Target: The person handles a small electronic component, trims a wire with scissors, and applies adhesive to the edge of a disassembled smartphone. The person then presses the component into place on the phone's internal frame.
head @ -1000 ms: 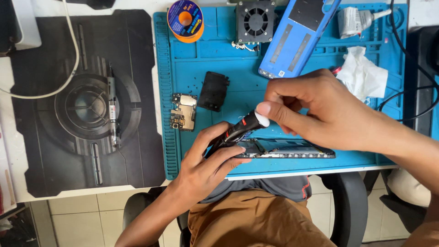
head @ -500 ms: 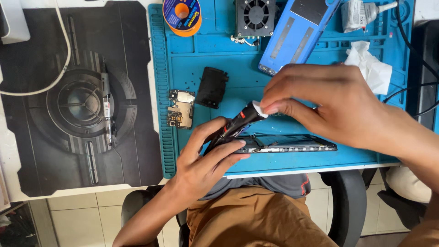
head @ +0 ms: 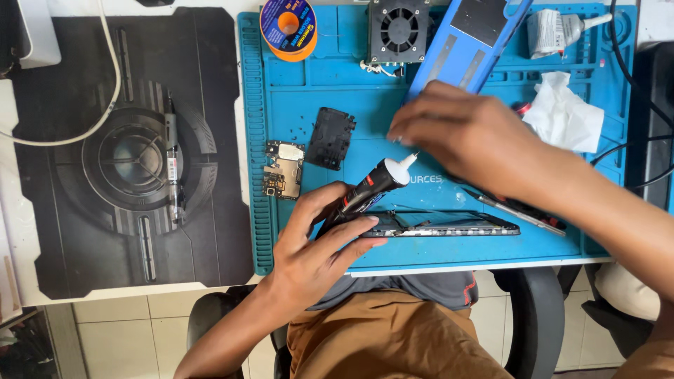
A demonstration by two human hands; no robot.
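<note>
Our left hand [head: 316, 245] grips a black glue tube with a white nozzle [head: 372, 188]. Our right hand [head: 463, 137] hovers just above its tip, fingers loosely curled, holding nothing we can see.

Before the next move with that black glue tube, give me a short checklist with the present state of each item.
1. Black glue tube gripped by left hand: ok.
2. White nozzle uncapped: cannot tell; the right hand hovers just above it.
3. Phone frame lying flat on the blue mat: ok.
4. Circuit board and black cover set apart from the frame: ok.
5. Tweezers within reach beside the frame: ok.
6. Tissue on hand for wiping: ok.
</note>
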